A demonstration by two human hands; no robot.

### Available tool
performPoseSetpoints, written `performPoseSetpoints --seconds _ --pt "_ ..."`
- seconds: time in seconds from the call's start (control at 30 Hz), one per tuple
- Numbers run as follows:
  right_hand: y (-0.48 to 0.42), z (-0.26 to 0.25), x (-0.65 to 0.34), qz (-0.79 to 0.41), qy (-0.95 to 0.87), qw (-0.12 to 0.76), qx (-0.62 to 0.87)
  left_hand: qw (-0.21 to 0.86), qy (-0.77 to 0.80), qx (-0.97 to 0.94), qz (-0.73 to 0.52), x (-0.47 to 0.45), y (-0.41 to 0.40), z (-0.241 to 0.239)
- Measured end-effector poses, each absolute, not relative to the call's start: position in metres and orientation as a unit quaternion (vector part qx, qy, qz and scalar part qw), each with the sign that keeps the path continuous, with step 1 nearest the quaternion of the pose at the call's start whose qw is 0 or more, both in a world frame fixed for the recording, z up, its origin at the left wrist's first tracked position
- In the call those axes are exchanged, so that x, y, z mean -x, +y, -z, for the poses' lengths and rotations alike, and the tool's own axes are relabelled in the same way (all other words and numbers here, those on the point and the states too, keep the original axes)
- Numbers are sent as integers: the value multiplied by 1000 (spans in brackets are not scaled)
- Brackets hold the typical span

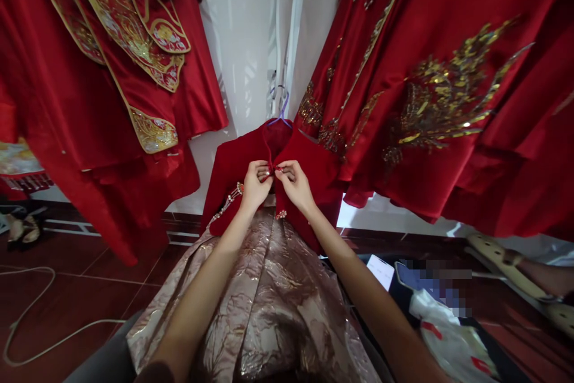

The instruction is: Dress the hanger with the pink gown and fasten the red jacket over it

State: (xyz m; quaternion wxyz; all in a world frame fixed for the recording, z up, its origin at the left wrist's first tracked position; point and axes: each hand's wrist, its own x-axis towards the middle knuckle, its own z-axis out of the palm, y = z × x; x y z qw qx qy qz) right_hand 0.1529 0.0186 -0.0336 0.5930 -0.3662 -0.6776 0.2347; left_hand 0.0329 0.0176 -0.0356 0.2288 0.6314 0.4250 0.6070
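A dark red velvet jacket (233, 162) hangs on a purple hanger (281, 114) in front of me, over a shiny pinkish-gold skirt (269, 299). Both my hands meet at the jacket's front opening, just below the collar. My left hand (255, 184) pinches the left edge with its fingers closed. My right hand (293, 184) pinches the right edge the same way. The small fastening between my fingertips is hidden. Beaded trim (228, 199) runs along the jacket's left hem.
Red gowns with gold embroidery hang at the left (112, 72) and right (448, 90), close on both sides. A white wall (251, 42) stands behind. A pale cord (31, 323) lies on the dark red tiled floor. Bags and papers (448, 323) sit at lower right.
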Motion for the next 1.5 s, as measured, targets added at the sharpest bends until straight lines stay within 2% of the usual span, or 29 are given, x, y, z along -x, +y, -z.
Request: performPoseSetpoints --seconds 0.1,0.23,0.7,1.13,1.27,1.33,1.43,1.5 --pt "17 39 -161 -259 -679 592 347 272 404 -575 -657 -33 15 48" --pt "8 37 -165 -249 -698 584 331 263 382 -608 -645 -31 8 49" --pt "-6 34 -165 -160 -677 621 361 86 387 -768 -504 -17 -4 19" --pt "-2 28 -173 -131 -743 554 353 -46 384 -858 -339 -11 1 -4" --pt "3 33 -167 -91 -756 530 373 48 390 -817 -422 -20 6 7" --pt "1 40 -164 -93 -751 533 378 177 404 -763 -472 -23 9 14" --pt "-9 54 -164 -113 -746 529 389 421 384 -665 -482 -20 12 21" --pt "-18 59 -169 -129 -720 535 423 510 362 -618 -476 -16 13 24"
